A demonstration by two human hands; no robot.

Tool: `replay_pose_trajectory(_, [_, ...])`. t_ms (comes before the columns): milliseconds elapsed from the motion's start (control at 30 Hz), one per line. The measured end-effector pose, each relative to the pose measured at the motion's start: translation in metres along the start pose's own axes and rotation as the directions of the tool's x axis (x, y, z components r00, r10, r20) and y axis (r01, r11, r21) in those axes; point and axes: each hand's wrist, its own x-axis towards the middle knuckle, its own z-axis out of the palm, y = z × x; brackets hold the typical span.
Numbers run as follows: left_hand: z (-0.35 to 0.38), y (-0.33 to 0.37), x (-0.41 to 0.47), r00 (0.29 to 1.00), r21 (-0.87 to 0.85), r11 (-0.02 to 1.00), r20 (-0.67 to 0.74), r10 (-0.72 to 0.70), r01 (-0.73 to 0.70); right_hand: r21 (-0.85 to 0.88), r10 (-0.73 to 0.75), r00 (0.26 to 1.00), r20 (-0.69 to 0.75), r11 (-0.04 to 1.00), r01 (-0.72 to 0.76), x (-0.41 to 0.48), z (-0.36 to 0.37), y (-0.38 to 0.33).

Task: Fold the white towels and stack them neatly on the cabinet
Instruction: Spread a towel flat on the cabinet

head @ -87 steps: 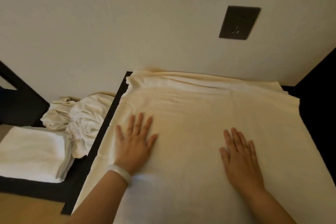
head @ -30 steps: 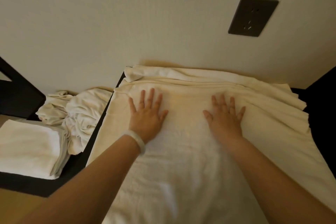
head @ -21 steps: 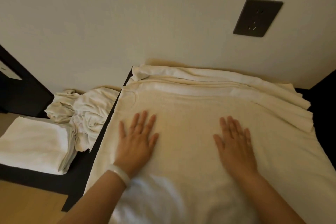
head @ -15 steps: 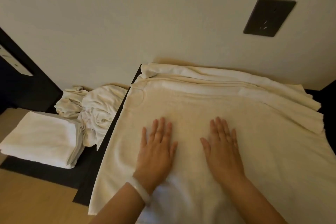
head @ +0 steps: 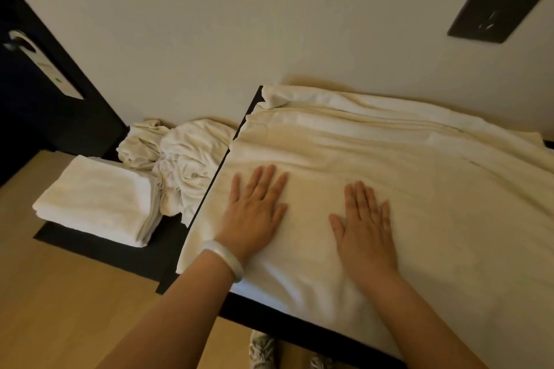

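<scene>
Smoothing outward, we slide our left hand and right hand apart from where they sat together. Both press flat, fingers straight, on the towel spread over the cabinet, likely ready for folding.

hands: two, left hand and right hand, centre frame. bracelet: one. spread towel: one, right half; layers at upper edge not countable. folded pile: one, left of centre. crumpled heap: one, beside pile. wall plate: one, upper right. door handle: one, upper left. shoes: two, bottom edge.
</scene>
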Motion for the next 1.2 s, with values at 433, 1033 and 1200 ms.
replay_pose_trajectory(433, [0.007, -0.058, -0.077, 0.98, -0.256, 0.948, -0.007, -0.197, 0.189, 0.048, -0.197, 0.98, -0.002, 0.979, 0.197, -0.026, 0.014, -0.04])
replay_pose_trajectory(1033, [-0.02, -0.088, -0.096, 0.848, -0.584, 0.647, 0.144, -0.51, 0.489, 0.017, -0.168, 0.984, -0.065, 0.985, 0.169, -0.028, 0.016, -0.041])
replay_pose_trajectory(1200, [-0.014, -0.095, -0.097, 0.85, -0.6, 0.614, 0.258, -0.459, 0.513, 0.02, -0.174, 0.98, -0.092, 0.984, 0.176, -0.028, 0.02, -0.039])
